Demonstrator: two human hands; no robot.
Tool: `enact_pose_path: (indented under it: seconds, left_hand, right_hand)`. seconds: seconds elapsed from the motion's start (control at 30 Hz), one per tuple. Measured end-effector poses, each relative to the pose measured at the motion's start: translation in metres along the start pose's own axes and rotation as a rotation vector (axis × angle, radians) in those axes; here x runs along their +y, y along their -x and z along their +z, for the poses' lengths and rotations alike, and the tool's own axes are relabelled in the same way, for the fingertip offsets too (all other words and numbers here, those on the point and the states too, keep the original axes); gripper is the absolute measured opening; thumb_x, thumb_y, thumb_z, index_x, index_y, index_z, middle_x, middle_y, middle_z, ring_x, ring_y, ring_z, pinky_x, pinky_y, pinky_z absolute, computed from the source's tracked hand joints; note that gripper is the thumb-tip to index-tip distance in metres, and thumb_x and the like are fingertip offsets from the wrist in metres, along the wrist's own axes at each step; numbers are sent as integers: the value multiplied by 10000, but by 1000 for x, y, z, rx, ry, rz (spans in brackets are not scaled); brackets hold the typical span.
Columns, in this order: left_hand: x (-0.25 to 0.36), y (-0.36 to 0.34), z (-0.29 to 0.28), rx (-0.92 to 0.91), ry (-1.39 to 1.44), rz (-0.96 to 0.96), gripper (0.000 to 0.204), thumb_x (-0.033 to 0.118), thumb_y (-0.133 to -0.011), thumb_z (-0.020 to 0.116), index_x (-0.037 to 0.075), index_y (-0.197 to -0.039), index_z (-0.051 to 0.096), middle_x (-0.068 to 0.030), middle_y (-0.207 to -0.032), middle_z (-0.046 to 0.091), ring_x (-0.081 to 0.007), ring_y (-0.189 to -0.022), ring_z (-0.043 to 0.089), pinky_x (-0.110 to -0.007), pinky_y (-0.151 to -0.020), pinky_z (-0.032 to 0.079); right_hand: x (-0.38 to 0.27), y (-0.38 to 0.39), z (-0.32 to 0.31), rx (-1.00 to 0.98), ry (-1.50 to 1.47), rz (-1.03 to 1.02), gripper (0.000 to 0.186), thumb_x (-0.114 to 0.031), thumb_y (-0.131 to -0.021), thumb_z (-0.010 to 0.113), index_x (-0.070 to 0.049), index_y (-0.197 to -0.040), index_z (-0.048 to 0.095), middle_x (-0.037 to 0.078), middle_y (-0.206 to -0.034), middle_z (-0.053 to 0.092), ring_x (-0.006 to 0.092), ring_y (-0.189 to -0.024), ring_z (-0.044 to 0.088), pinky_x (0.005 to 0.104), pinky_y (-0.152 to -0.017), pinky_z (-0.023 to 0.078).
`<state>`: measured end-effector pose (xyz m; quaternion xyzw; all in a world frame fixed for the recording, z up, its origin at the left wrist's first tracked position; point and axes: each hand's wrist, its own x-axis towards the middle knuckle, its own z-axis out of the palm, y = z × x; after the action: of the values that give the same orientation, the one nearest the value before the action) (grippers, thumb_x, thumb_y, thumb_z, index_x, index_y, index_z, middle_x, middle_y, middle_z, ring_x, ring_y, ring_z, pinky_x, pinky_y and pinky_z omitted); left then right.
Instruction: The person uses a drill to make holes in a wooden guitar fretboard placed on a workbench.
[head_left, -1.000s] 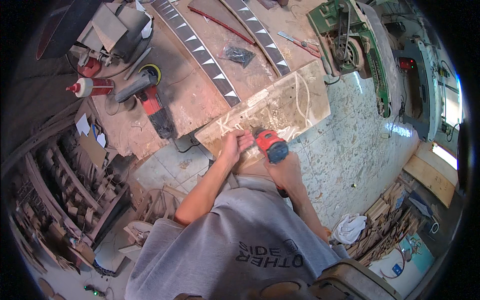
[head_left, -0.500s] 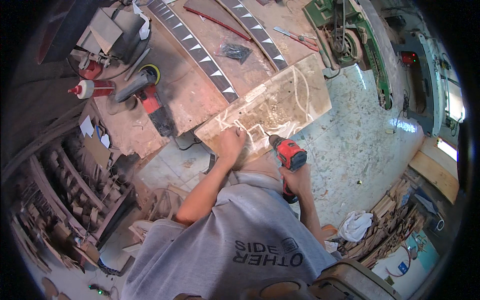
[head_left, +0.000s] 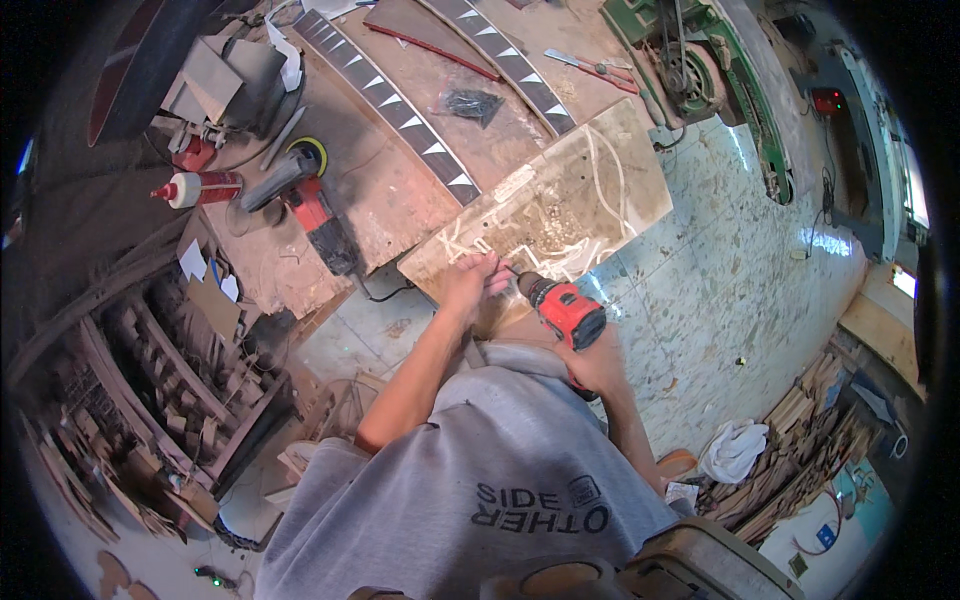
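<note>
My right hand (head_left: 595,362) is wrapped round the grip of a red and black cordless drill (head_left: 570,318). Its chuck and thin bit point left, toward my other hand. My left hand (head_left: 474,284) is closed in a pinch beside the bit's tip; whatever its fingers hold is too small to make out. Both hands are over the near side of a worn, tan board (head_left: 640,165) that bears white lines and brown stains. This board lies slanted across the near right edge of the workbench (head_left: 390,215) and juts out over the floor.
On the bench lie a red and black power tool with a yellow disc (head_left: 318,225), a red-capped bottle (head_left: 198,188), dark strips with white triangles (head_left: 410,125), a bag of small dark parts (head_left: 470,103) and pliers (head_left: 612,74). A green machine (head_left: 690,75) stands right; wood scraps (head_left: 800,410) lie lower right.
The drill has swung left and slightly nearer me, bringing its bit to my left hand's fingers. My left hand has turned from a fist on the board to a pinch.
</note>
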<state>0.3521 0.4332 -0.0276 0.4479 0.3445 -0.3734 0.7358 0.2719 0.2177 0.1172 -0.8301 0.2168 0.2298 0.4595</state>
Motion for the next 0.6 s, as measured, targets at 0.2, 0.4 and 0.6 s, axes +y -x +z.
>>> enact_pose_path:
  seconds: [0.2, 0.4, 0.6]
  left_hand:
    - [-11, -7, -11, -227, 292, -117, 299, 291, -1095, 538, 15, -1069, 651, -116, -1130, 715, -158, -1007, 706, -292, -890, 617]
    - [-9, -6, -15, -308, 386, -90, 250, 237, -1111, 496, 31, -1075, 631, -106, -1102, 712, -188, -1004, 718, -333, -889, 629]
    - [-12, -14, -25, -351, 316, -81, 250, 267, -1106, 506, 51, -1078, 629, -87, -1086, 706, -193, -999, 724, -340, -874, 627]
  right_hand:
    - [-28, 1, -3, -32, 34, 63, 273, -183, -752, 807, 21, -882, 681, 182, -737, 683, 285, -694, 702, 437, -679, 537]
    - [-49, -4, -10, -162, 49, 237, 390, -210, -770, 816, 14, -1066, 696, 172, -948, 717, 277, -880, 714, 420, -801, 552]
    - [-44, -7, -8, -165, 46, 211, 363, -217, -774, 813, 18, -1018, 684, 160, -903, 718, 271, -838, 716, 412, -775, 554]
